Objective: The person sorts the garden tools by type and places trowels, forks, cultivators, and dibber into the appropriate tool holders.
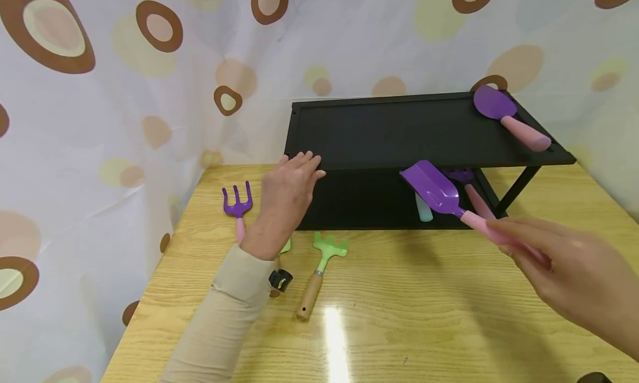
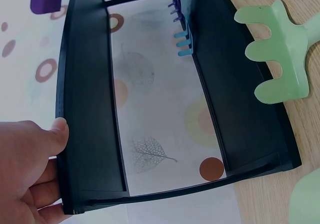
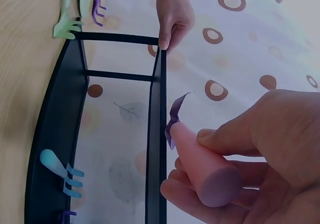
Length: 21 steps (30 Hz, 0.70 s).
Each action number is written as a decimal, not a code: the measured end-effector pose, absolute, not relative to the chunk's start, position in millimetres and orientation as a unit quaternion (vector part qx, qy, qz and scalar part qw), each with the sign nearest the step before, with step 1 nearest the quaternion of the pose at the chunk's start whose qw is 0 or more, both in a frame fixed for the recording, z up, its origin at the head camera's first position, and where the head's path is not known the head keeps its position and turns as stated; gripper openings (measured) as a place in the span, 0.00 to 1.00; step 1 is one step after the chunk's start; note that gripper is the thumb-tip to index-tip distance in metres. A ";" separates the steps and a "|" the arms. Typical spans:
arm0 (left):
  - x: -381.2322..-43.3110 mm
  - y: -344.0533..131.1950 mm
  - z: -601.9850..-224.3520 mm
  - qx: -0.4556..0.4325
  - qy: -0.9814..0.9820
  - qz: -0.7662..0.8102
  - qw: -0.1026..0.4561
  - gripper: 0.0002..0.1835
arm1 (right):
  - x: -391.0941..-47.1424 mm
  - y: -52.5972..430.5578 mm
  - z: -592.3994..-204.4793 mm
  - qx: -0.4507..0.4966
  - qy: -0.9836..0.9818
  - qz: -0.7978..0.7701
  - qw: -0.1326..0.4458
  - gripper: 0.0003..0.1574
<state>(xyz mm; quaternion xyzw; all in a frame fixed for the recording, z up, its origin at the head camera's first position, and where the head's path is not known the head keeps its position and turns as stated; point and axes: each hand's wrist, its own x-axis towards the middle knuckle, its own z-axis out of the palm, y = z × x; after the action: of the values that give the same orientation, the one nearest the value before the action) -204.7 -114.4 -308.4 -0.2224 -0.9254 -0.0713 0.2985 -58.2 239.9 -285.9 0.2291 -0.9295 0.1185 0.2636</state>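
My left hand (image 1: 289, 191) grips the left front corner of a black two-tier shelf (image 1: 389, 133), thumb on its edge in the left wrist view. My right hand (image 1: 569, 266) holds a purple garden trowel (image 1: 434, 189) by its pink handle, scoop pointing left, in front of the shelf's right half. On the top tier's right end lies a purple shovel (image 1: 494, 102) with a pink handle. A light blue hand rake (image 3: 74, 181) and a purple rake (image 1: 461, 175) are on the lower tier, partly hidden in the head view by the trowel and upper tier.
On the wooden table (image 1: 399, 316), left of and before the shelf, lie a purple fork (image 1: 238, 205) and a green rake (image 1: 329, 247) with a wooden handle. Another green tool (image 1: 286, 247) is mostly hidden by my left wrist. A patterned curtain (image 1: 349, 44) hangs behind.
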 end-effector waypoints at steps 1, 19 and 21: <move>-204.8 -114.5 -308.3 -0.223 -0.925 -0.072 0.298 0.19 | -59.1 239.8 -283.8 0.225 -0.931 0.118 0.263 0.22; -205.2 -115.4 -308.0 -0.223 -0.927 -0.082 0.291 0.19 | -105.0 236.5 -254.8 0.204 -0.942 0.074 0.257 0.16; -205.1 -115.2 -307.7 -0.223 -0.927 -0.081 0.291 0.19 | -110.5 235.8 -252.4 0.200 -0.943 0.075 0.254 0.15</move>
<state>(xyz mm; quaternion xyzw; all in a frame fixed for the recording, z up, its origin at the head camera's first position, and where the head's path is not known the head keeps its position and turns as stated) -205.1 -115.2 -307.7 -0.2228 -0.9269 -0.0810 0.2909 -110.5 235.8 -252.4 0.2003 -0.9433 0.0753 0.2539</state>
